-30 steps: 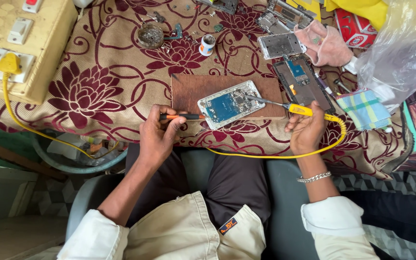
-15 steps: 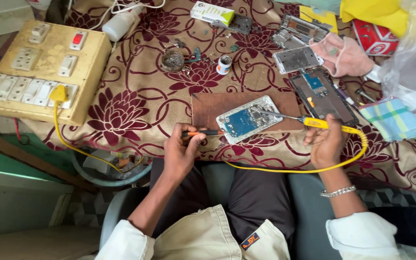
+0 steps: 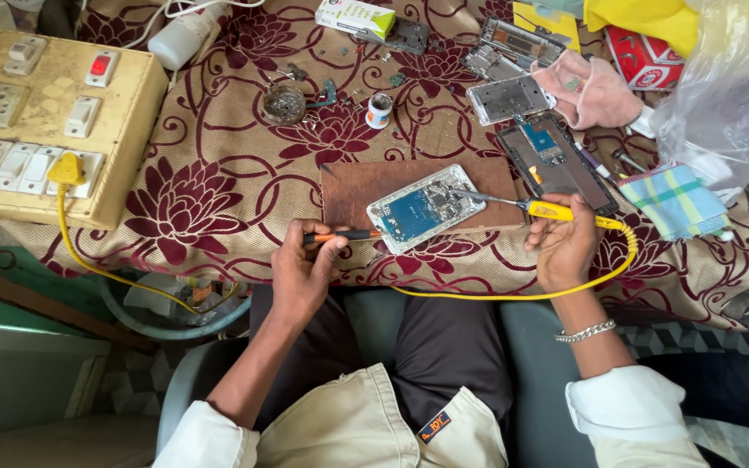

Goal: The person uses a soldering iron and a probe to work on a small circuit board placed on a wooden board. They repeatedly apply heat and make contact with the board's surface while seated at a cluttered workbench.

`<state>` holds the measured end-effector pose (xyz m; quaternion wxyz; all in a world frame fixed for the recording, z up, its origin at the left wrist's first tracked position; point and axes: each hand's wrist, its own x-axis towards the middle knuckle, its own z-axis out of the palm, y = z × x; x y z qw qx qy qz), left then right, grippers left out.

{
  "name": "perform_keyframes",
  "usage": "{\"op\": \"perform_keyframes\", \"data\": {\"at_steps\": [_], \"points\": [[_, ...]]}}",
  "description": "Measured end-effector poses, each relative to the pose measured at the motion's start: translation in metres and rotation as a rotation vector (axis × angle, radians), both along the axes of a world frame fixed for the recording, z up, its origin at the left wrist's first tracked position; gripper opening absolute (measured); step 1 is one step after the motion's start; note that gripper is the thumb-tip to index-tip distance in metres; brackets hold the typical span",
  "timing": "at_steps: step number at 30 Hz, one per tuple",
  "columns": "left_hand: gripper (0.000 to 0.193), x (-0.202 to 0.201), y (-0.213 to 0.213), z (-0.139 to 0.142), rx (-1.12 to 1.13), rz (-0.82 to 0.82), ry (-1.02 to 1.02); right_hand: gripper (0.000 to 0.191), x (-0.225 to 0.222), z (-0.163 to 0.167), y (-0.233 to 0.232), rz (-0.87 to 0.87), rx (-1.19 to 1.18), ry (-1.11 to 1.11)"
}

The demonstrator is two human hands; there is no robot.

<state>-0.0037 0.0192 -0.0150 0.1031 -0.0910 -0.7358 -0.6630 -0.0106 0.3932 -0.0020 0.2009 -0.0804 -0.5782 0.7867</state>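
Pinching a soldering iron [image 3: 537, 208], the right hand [image 3: 565, 251] closes its grip on the yellow handle, tip touching the opened phone [image 3: 425, 208]. Left hand [image 3: 303, 270] grips an orange-black tool [image 3: 340, 235], closed, at the phone's left edge. Phone lies on a brown board [image 3: 348, 186] on the surface [image 3: 218, 191]. Back off, circuit exposed; reassembly remains, judging by loose parts.

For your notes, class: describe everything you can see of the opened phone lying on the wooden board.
The opened phone lies flat and slanted on a brown wooden board. Its back is off: a pale, silvery frame surrounds a blue circuit board with small metal parts. The right hand holds a yellow-handled soldering iron whose tip meets the phone's upper right part. The left hand holds a thin orange-and-black tool reaching its lower left edge.
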Motion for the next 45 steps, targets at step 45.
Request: {"op": "perform_keyframes", "data": {"at_steps": [45], "points": [[0.025, -0.0022, -0.0026, -0.0027, 0.008, -0.017, 0.019, 0.028, 0.0001, 0.0045, 0.0037, 0.088, -0.144, 0.026]]}}
